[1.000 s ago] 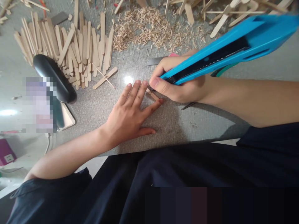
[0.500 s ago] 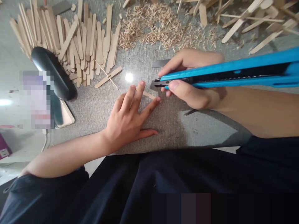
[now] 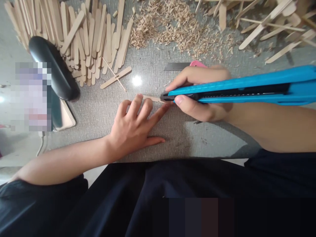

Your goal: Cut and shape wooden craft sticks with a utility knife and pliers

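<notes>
A thin wooden craft stick (image 3: pixel 151 98) with a small notch in its lower edge lies flat on the table. My left hand (image 3: pixel 134 123) holds it down, with fingertips at both of its ends and the thumb stretched away. My right hand (image 3: pixel 197 93) is closed around a large blue utility knife (image 3: pixel 249 82), thumb on the black front part. The knife's tip touches or nearly touches the stick's right end; the exact contact is hidden. Left of them, a craft stick (image 3: pixel 113 80) lies crossed by a thin wooden sliver (image 3: pixel 120 84).
Many craft sticks (image 3: pixel 92 36) are heaped at the upper left, near a black case (image 3: pixel 55 70) and a phone (image 3: pixel 65 115). Wood shavings (image 3: pixel 170 24) lie at the back. Behind my right hand is a pink-handled blade (image 3: pixel 176 66). More sticks (image 3: pixel 261 26) cross at the upper right.
My right hand has brought the knife tip down and slightly left onto or close to the stick's right end. My left fingers have bent more. The view has shifted a little.
</notes>
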`<state>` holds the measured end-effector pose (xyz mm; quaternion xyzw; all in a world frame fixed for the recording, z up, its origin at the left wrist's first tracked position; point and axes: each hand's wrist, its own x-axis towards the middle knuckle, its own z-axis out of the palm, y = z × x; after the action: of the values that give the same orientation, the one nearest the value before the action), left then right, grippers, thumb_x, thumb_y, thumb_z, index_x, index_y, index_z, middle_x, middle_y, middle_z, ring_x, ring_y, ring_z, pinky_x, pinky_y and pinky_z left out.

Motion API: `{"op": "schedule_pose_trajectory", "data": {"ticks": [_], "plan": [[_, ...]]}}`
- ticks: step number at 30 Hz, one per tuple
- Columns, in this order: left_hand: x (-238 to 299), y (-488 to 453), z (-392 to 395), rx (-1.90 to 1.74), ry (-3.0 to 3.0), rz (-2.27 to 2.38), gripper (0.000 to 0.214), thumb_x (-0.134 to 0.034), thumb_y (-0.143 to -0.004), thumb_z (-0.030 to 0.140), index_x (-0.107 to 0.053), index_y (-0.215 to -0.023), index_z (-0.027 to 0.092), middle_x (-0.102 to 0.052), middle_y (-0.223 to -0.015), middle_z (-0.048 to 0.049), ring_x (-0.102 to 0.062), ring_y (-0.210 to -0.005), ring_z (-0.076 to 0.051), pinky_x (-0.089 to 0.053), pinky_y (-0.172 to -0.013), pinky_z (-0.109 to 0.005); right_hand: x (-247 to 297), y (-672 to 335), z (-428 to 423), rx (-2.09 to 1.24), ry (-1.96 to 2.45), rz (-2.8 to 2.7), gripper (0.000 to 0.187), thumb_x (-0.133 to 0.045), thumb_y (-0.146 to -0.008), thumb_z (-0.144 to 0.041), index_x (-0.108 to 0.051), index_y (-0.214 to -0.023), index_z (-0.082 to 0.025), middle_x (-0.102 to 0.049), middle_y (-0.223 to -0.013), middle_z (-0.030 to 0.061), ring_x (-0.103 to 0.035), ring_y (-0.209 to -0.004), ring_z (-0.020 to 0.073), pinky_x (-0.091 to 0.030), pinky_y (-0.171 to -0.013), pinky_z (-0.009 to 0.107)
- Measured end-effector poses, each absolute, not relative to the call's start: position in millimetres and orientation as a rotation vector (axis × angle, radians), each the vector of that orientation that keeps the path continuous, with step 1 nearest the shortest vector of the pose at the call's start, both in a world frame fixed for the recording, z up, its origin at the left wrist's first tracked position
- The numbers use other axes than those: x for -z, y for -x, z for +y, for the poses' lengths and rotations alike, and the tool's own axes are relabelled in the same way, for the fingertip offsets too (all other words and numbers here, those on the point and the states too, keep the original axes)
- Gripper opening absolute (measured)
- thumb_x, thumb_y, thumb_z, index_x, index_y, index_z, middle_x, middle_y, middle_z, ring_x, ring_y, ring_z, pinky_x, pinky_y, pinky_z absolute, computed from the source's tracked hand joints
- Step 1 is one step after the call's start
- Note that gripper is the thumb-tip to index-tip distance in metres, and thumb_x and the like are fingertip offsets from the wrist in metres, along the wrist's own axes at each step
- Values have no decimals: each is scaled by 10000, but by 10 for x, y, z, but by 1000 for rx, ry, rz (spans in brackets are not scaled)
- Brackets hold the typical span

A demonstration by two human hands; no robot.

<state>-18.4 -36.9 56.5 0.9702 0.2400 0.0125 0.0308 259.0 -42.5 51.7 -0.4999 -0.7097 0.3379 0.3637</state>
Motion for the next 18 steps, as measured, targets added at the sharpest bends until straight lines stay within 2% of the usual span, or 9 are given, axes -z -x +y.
{"op": "schedule_pose_trajectory", "data": {"ticks": [3, 6, 9, 12, 15, 18], "plan": [[-592, 164, -368, -51, -3048, 687, 1056, -647, -1019, 901, -494, -1802, 208, -731, -1482, -221, -691, -1327, -396, -551, -992, -491, -477, -2563, -417, -866, 1252, -1752, 130, -791, -989, -427, -803, -1066, -323, -825, -852, -18, -731, -707, 224, -548, -797, 437], [-604, 151, -367, -167, -3085, 517, 859, -702, -1084, 739, -609, -1683, 129, -779, -1417, -221, -718, -1135, -318, -559, -901, -436, -472, -2527, -403, -873, 1185, -1689, 191, -818, -960, -437, -815, -1098, -306, -816, -861, -2, -716, -694, 219, -511, -675, 401], [-569, 148, -354, -371, -3056, 366, 623, -702, -1138, 567, -712, -1496, 58, -818, -1365, -224, -736, -1107, -296, -577, -898, -409, -498, -2524, -390, -900, 1204, -1738, 155, -783, -980, -439, -807, -1090, -332, -848, -962, 14, -754, -775, 250, -579, -743, 431], [-499, 147, -282, -526, -2901, 335, 490, -651, -1162, 540, -767, -1298, 84, -843, -1239, -181, -749, -1063, -275, -593, -865, -399, -498, -2552, -377, -886, 1212, -1789, 134, -769, -1007, -408, -806, -1110, -330, -866, -1014, 27, -785, -833, 257, -594, -771, 431], [-445, 141, -146, -597, -2759, 580, 457, -565, -1170, 607, -772, -1180, 200, -819, -1153, -117, -726, -999, -274, -574, -870, -463, -468, -2569, -367, -802, 1146, -1823, 168, -767, -964, -359, -806, -1102, -272, -855, -965, 25, -756, -748, 214, -544, -669, 387], [-430, 133, -22, -459, -2665, 869, 474, -631, -1121, 626, -742, -1394, 254, -762, -1402, -158, -704, -1259, -385, -530, -1070, -635, -460, -2552, -375, -743, 1130, -1859, 172, -724, -931, -358, -787, -1070, -279, -813, -878, -4, -718, -680, 205, -528, -617, 390]]}}
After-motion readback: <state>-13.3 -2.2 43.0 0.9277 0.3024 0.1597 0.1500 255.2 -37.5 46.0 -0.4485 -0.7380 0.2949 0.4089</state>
